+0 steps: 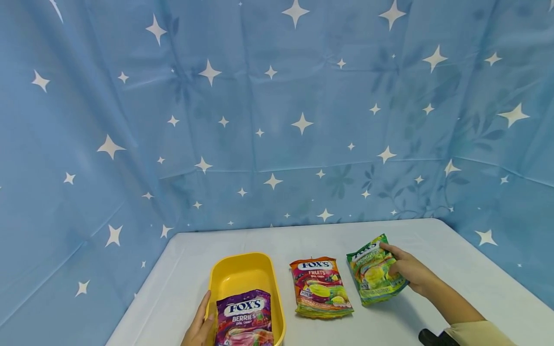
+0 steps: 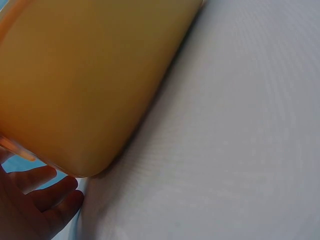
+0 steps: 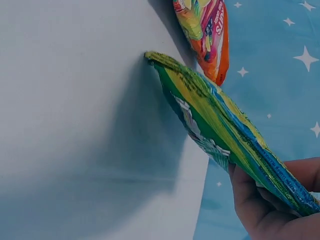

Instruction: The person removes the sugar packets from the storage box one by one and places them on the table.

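My right hand (image 1: 413, 271) grips the right edge of a green Fox's candy bag (image 1: 374, 274), thumb on its front. In the right wrist view this bag (image 3: 215, 120) appears edge-on, tilted above the white surface with a shadow under it. At the left rim of a yellow tray (image 1: 242, 266), my left hand (image 1: 200, 324) holds the edge; in the left wrist view its other fingers (image 2: 60, 192) spread beside the tray's end. Inside the tray lies a purple Fox's Berries bag (image 1: 245, 317), its lower part cut off by the frame.
An orange-red Fox's Fruits bag (image 1: 321, 288) lies on the white-covered table (image 1: 329, 240), between the tray and the green bag. Behind the table hangs a blue curtain (image 1: 277, 144) with white stars. A black band (image 1: 437, 338) is around my right wrist.
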### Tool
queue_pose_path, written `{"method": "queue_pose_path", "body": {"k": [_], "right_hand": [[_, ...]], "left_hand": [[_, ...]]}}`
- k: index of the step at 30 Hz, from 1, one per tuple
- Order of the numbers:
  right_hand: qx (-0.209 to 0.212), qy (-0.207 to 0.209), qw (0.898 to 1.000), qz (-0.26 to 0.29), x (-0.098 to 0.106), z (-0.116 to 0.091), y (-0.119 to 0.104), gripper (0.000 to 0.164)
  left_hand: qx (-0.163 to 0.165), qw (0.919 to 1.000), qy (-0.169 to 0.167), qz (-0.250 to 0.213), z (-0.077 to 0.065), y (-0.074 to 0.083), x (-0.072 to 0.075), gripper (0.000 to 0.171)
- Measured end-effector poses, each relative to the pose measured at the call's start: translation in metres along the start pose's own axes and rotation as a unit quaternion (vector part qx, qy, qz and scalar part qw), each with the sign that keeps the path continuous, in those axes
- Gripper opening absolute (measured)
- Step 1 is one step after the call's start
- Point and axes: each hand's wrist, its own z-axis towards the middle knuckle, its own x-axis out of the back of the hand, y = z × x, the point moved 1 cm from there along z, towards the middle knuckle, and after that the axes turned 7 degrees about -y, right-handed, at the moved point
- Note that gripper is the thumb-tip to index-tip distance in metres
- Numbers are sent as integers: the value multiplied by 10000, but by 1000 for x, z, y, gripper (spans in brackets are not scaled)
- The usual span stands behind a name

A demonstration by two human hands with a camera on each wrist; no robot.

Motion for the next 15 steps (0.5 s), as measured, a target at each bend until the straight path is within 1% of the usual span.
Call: {"method": "queue_pose_path", "body": {"k": [4, 9, 12, 15], "right_hand": [[-88, -8, 9999, -122, 0, 2, 0, 86], [-170, 8, 9996, -210, 2, 4, 2, 85], [-278, 10, 9994, -190, 6, 5, 5, 84], [-362, -54, 9993, -96, 10, 5, 9, 84]], "left_hand": [[-10, 10000, -36, -62, 0, 0, 0, 67], [-55, 9997, 131, 180, -1, 2, -1, 65], [-71, 9996, 168, 225, -1, 2, -2, 64], [-10, 9994, 226, 258, -1, 3, -2, 65]]}}
